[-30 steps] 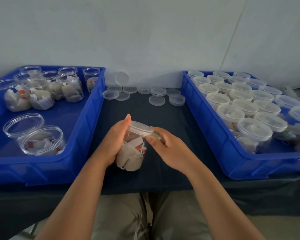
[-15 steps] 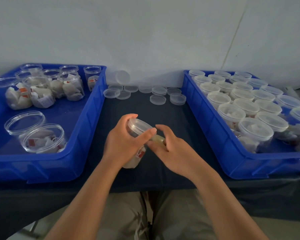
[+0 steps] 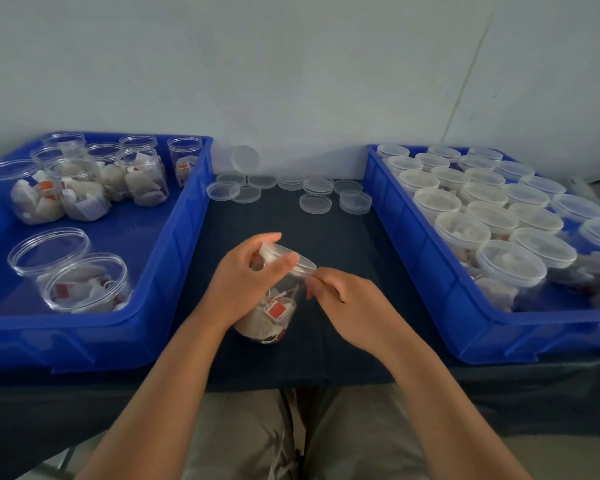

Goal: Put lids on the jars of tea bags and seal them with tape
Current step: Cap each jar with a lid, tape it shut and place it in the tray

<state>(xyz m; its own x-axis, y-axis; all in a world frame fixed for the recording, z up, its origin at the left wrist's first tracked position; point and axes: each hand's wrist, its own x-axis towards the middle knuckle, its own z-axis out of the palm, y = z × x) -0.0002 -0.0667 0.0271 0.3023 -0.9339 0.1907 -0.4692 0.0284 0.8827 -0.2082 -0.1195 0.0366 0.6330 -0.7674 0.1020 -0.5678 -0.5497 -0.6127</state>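
Observation:
A clear jar of tea bags (image 3: 272,315) with a lid (image 3: 300,263) on it stands tilted on the dark table, between the two crates. My left hand (image 3: 246,282) grips it from the left, thumb laid across the lid's edge. My right hand (image 3: 347,303) is at the jar's right side, just under the lid, fingertips pinched on something small and pale that looks like a strip of tape; it is too small to tell for sure. Loose clear lids (image 3: 315,204) lie at the back of the table.
The left blue crate (image 3: 174,258) holds several open jars of tea bags (image 3: 84,289). Several lidded jars (image 3: 510,268) fill the right blue crate (image 3: 426,258). A grey wall stands behind. The table's front edge is near my lap.
My left hand shifted its hold on the jar, thumb now over the lid. The jar has turned and tilted. My right hand moved slightly down along the jar's right side.

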